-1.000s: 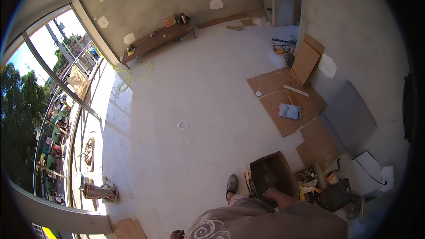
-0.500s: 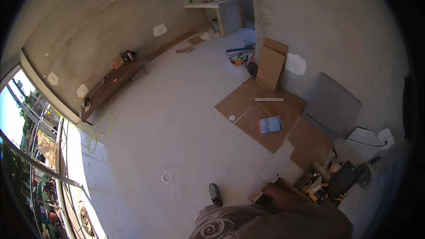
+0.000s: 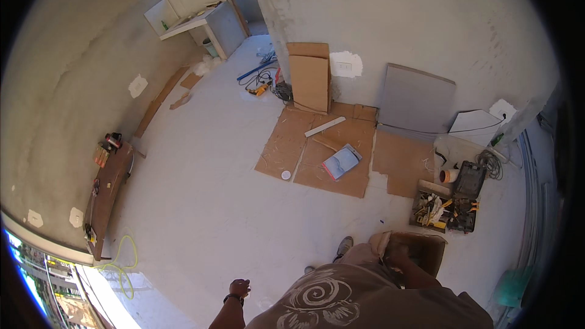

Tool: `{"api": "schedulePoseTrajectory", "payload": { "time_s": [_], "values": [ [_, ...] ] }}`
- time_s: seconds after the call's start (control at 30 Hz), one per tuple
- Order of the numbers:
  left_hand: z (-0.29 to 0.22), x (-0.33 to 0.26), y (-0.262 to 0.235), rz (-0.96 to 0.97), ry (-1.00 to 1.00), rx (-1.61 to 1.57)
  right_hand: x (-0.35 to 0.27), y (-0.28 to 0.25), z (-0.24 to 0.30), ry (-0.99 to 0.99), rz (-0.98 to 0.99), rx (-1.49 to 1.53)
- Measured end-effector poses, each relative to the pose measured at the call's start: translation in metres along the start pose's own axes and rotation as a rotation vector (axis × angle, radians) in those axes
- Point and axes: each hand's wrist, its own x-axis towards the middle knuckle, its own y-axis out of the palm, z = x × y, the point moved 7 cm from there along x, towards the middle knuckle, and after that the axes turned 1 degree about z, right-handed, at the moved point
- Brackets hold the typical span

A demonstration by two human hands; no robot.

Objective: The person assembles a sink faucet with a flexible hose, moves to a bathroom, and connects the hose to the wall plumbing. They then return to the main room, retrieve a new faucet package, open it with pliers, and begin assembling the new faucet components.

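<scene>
My right arm reaches down to an open cardboard box at the lower right. My right hand is at the box's left side, against its dark inside, and its fingers are hidden. My left hand, with a dark band at the wrist, hangs over the pale floor at the lower middle. Its fingers look loosely curled, with nothing visible in them. Just beyond the box lies an open dark tool case, beside a carton full of mixed hand tools.
Flattened cardboard covers the floor ahead, carrying a blue-and-white packet and a white strip. A grey panel leans on the wall. A low brown table stands left, near a yellow-green hose.
The view has swung to the right, so the room shifts left in it. My left hand has come into sight. My right hand remains at the cardboard box, now shown more fully.
</scene>
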Motion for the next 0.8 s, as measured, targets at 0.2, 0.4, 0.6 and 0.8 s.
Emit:
{"api": "schedulePoseTrajectory", "payload": {
  "time_s": [0.2,0.4,0.6,0.8],
  "values": [
    [-0.053,0.118,-0.134,-0.044,-0.599,-1.346,0.030,0.070,-0.085,0.297,0.211,0.432],
    [-0.113,0.237,-0.169,0.095,-0.113,-0.789,0.071,-0.022,-0.079,0.123,-0.040,0.129],
    [-0.099,0.358,-0.135,0.092,0.583,-0.086,0.118,-0.114,-0.034,-0.066,-0.185,-0.198],
    [-0.140,0.429,-0.295,0.316,-0.144,-0.700,0.169,-0.152,-0.084,-0.054,-0.384,0.130]
  ]
}}
